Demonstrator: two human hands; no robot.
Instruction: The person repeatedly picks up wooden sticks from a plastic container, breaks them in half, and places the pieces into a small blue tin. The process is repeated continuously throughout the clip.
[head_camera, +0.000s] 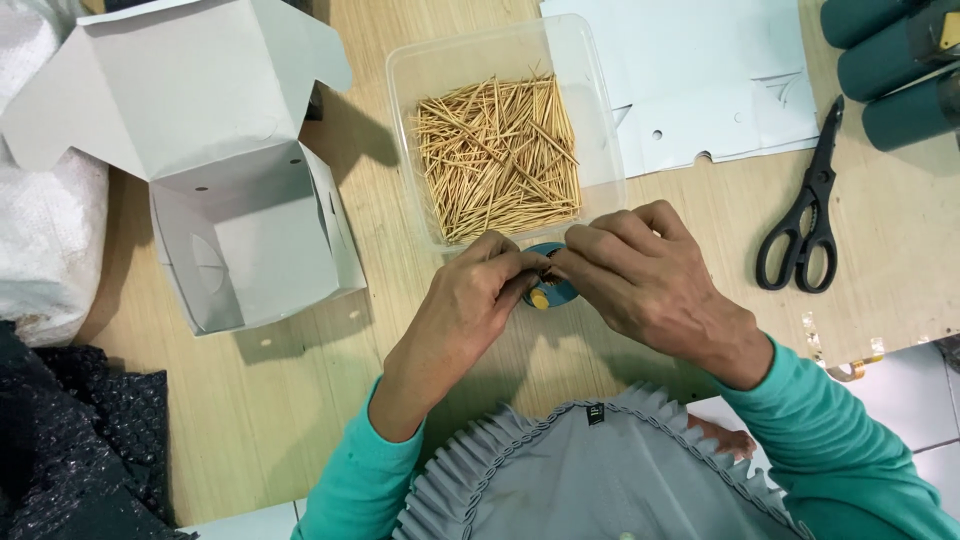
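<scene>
Plastic wrap, white and crinkled (40, 200), sits at the far left edge of your bench (300, 400), with dark bubble sheeting (70, 450) below it. Next comes an open white cardboard box (230, 200), flaps spread, tipped so its hollow faces you. Right of that box stands a clear plastic tub (420, 60) filled with a loose heap of wooden toothpicks (500, 155).

Just below the tub's near rim, your left hand (470, 300) and right hand (640, 270) meet fingertip to fingertip. Both are pinched closed on a small round teal holder (556, 290) with a yellow spot on it, which lies between them and is largely covered by your fingers; only its lower edge shows. Whether a toothpick is in the pinch cannot be told.

Further right, flat white card sheets (700, 80) lie behind your right hand, then black scissors (805, 220), closed and well apart from your hands. Dark teal rolls (900, 60) fill the top right corner. Your teal sleeves (850, 450) and a grey pleated cloth (600, 480) are nearest you.
</scene>
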